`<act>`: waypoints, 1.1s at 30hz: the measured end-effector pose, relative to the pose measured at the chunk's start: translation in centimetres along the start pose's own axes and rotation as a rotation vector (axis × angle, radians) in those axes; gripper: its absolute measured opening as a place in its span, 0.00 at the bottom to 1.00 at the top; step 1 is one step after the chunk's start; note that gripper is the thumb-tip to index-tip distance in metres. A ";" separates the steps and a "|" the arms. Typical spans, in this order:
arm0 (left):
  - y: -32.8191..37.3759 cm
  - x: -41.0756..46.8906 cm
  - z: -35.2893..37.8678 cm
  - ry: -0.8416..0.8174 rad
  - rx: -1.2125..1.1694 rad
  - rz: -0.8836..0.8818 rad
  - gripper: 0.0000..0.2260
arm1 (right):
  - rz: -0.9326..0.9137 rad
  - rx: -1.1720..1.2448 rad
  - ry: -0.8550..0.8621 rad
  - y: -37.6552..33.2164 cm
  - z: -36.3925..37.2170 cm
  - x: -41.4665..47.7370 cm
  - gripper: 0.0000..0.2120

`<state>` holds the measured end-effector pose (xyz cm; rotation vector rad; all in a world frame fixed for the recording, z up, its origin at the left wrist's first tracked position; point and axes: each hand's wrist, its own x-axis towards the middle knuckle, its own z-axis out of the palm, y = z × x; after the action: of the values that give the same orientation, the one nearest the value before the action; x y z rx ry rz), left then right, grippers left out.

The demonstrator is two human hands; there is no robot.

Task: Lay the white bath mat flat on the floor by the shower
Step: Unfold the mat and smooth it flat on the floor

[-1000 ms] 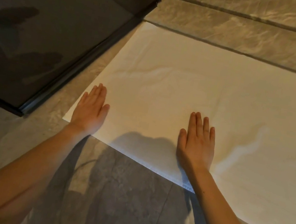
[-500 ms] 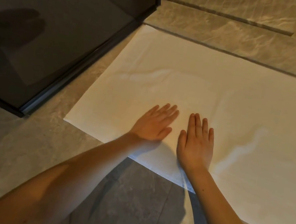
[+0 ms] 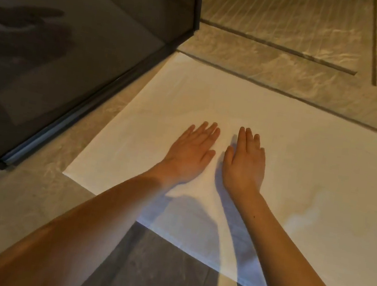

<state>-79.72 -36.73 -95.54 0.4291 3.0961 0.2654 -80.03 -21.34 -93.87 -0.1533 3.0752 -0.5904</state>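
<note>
White rectangular cloth bath mat [image 3: 300, 174] lies spread on the grey stone-look tiled floor [image 3: 2, 200], far edge along the shower threshold strip [image 3: 282, 51], left edge near the dark smoked-glass shower panel [image 3: 73, 52]. We note a faint crease toward its right. Our left hand [image 3: 190, 155] and right hand [image 3: 245, 163] rest palm-down side by side mid-mat, fingers straight and together, gripping nothing, thumbs close but apart. Forearms reach in from the near edge.
</note>
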 end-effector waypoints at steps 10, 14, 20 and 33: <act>-8.1 3.3 0.6 -0.002 0.037 -0.085 0.25 | -0.090 -0.156 -0.094 4.3 2.4 4.1 0.28; -13.9 2.3 -1.0 -0.041 -0.004 -0.400 0.26 | -0.082 -0.152 -0.074 4.1 2.7 4.0 0.28; -5.1 7.1 0.2 0.062 0.045 -0.031 0.26 | 0.017 -0.168 -0.057 3.9 2.9 3.9 0.31; -14.6 9.3 -0.2 -0.022 -0.026 -0.222 0.26 | -0.019 -0.151 -0.071 3.9 2.8 3.9 0.30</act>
<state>-92.66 -48.10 -97.65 0.0843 3.0779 0.2950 -84.22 -19.18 -97.89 -0.1992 3.0505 -0.3449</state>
